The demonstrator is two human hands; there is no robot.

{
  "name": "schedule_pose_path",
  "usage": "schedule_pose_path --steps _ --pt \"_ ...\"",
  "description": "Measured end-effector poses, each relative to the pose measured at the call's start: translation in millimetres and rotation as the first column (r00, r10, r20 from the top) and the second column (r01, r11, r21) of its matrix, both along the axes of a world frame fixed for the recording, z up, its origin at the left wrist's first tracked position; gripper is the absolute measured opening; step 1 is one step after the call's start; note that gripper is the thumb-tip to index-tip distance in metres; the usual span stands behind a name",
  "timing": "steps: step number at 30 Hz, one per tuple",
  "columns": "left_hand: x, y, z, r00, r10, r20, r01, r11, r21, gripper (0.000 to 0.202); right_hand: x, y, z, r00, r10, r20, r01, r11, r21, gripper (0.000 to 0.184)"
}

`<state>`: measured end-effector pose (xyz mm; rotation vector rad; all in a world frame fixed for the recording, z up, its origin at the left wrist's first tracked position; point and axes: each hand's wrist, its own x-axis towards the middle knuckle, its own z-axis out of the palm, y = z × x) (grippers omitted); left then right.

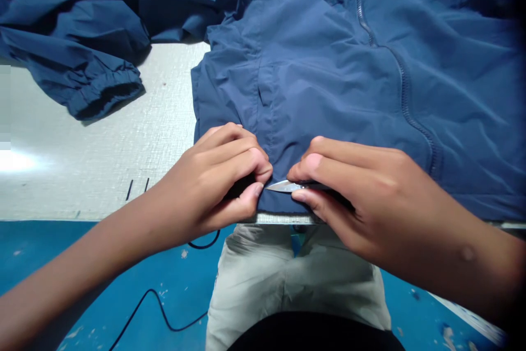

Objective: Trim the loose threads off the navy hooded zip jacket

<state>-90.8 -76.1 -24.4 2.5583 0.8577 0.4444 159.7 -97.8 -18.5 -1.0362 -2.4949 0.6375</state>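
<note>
A dark blue jacket [329, 72] lies spread on a white table [102, 165], its zip running down the right side and its hem at the table's near edge. My left hand [217, 176] is closed, pinching the hem fabric between thumb and fingers. My right hand [353, 192] is closed on a small pair of metal thread snips [283, 186], whose pointed blades reach left and almost touch my left thumb at the hem.
A sleeve of the jacket [90, 82] with an elastic cuff lies at the back left of the table. Below the table edge are a blue floor [82, 285], a black cable [160, 307] and my light trousers [287, 280].
</note>
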Motion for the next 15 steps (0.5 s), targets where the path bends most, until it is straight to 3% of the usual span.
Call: schedule_pose_path --steps 7,15 --pt "-1 -1 0.8 0.999 0.029 0.04 -0.026 0.996 -0.083 0.013 4 4 0.9 0.998 0.0 -0.066 -0.002 1.0 -0.024 0.015" --pt "-5 -2 5.5 0.995 0.057 0.088 -0.04 0.983 -0.181 0.013 25 11 4.8 0.934 -0.165 -0.318 0.086 0.965 -0.248 0.008"
